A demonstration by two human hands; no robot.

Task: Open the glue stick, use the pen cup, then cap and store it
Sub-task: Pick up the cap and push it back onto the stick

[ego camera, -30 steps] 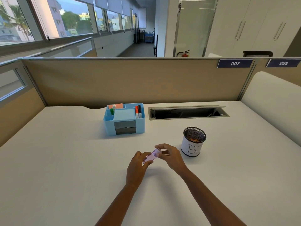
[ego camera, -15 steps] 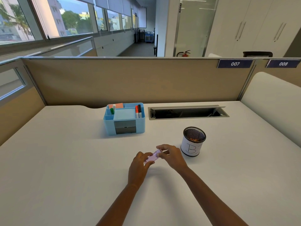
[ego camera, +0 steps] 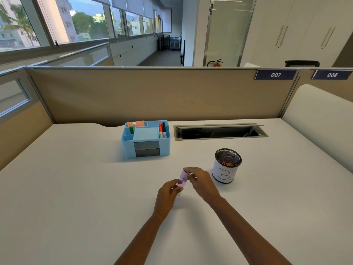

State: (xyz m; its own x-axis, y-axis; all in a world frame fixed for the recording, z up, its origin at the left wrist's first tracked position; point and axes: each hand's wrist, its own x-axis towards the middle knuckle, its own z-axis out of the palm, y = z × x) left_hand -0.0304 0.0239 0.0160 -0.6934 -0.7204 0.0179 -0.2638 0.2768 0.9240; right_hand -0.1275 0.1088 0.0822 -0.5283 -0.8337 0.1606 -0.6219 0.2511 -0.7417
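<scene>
1. Head view: since a second ago the glue stick (ego camera: 182, 181) has turned from lying nearly flat between the hands to standing more upright, tilted with its top away from the person; both hands have kept their place near the middle of the table (ego camera: 76, 197).
2. Left hand (ego camera: 166, 196) is wrapped around the lower part of the pale purple stick, fingers curled tight on it.
3. Right hand (ego camera: 200, 181) pinches the top end of the stick with thumb and fingertips; whether the cap is on or loosened cannot be told.
4. Pen cup (ego camera: 227, 165), black mesh with a white label marked "B", stands just right of the right hand, apart from it, with something orange inside.
5. Blue desk organizer (ego camera: 146, 139) sits toward the far edge, left of the cable slot (ego camera: 220, 131); red and black markers (ego camera: 162, 128) stand in its right compartment, and a green-and-white item (ego camera: 132, 128) in its left one.
</scene>
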